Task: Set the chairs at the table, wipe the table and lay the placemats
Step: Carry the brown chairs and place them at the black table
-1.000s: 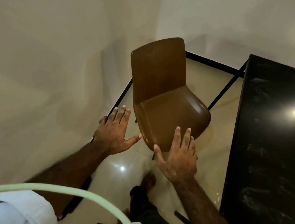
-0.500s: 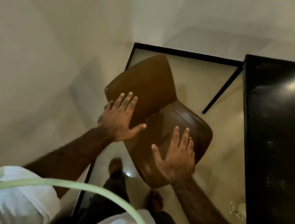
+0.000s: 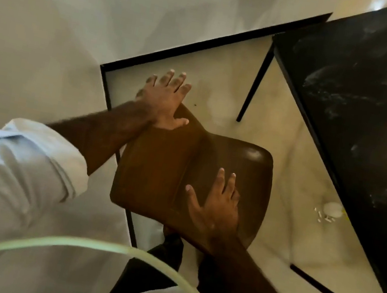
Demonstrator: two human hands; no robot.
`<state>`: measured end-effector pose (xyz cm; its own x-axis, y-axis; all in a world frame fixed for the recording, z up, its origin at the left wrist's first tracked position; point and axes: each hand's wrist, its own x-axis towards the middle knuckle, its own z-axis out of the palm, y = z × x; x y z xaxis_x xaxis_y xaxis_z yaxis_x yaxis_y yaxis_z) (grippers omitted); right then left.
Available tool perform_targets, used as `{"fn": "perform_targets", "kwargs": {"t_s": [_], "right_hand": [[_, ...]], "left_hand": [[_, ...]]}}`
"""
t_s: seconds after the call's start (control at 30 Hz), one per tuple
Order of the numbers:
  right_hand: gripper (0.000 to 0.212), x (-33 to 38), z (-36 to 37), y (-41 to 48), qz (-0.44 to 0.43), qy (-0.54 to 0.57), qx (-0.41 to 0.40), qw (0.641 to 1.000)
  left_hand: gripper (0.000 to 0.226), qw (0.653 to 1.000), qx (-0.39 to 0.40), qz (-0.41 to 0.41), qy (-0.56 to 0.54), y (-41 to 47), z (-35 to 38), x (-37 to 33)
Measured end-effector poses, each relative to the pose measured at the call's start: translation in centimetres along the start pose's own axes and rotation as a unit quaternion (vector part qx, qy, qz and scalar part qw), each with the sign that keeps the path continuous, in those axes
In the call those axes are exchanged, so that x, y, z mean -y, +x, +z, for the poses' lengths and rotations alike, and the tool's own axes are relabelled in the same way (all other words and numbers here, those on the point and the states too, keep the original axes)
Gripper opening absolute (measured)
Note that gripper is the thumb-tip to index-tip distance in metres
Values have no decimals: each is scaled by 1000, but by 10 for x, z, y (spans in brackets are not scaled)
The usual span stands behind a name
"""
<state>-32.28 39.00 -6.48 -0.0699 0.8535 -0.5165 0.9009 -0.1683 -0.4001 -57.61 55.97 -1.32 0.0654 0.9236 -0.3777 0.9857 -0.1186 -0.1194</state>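
A brown moulded chair [image 3: 158, 166] stands on the pale floor between the wall and the black table [image 3: 376, 101]. It is apart from the table's edge, with its seat towards the table. My left hand [image 3: 165, 100] lies flat on the top of the backrest; its fingers are spread and reach past the edge. My right hand [image 3: 215, 207] rests palm-down on the near side of the seat, fingers apart and thumb out. Neither hand is curled around the chair. The table top is glossy with faint white smears. No cloth or placemat is in view.
A thin black table leg [image 3: 256, 80] stands just beyond the chair. Small white bits [image 3: 329, 213] lie on the floor under the table's edge. The wall with its black skirting [image 3: 205, 45] closes in on the left and far side. A pale green cord [image 3: 66, 243] arcs across the bottom.
My hands went from hovering near the chair to lying on its backrest and seat. The chair now sits closer below me and is turned; my view has swung so the table runs diagonally.
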Motion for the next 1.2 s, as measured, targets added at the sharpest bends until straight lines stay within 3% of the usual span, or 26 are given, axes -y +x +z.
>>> {"fn": "perform_targets", "kwargs": {"t_s": [0.17,0.23,0.3,0.4,0.5,0.57,0.6,0.8,0.9,0.97,1.03,1.2], "right_hand": [[112,43,39,11,124,133,119,976],[112,55,57,16,188,190,157,951],[106,64,72,18,275,269,192,903],[87,75,93,19,422,427,201,774],[46,80,111,14,469,543,264,644],[33,82,118,11,507,625,286,520],[32,83,121,10,511,644,284,494],[71,95,154,10,548,681,223,431],[72,99,152,25,540,673,204,463],[68,97,149,31,526,691,188,459],[64,94,148,32,527,697,185,449],[63,84,163,35,563,723,120,382]], "left_hand": [[104,990,99,50,85,74,11,14],[101,981,150,60,107,99,19,14],[100,972,199,63,108,116,28,10],[98,965,240,57,91,138,41,5],[92,959,266,59,74,148,53,0],[85,954,285,67,64,154,60,-3],[82,950,297,70,62,157,62,-5],[87,928,364,63,51,181,80,1],[78,918,386,84,46,192,82,3],[69,916,389,95,28,198,81,7],[59,916,386,111,13,203,76,8],[46,924,365,113,-31,207,59,-4]]}}
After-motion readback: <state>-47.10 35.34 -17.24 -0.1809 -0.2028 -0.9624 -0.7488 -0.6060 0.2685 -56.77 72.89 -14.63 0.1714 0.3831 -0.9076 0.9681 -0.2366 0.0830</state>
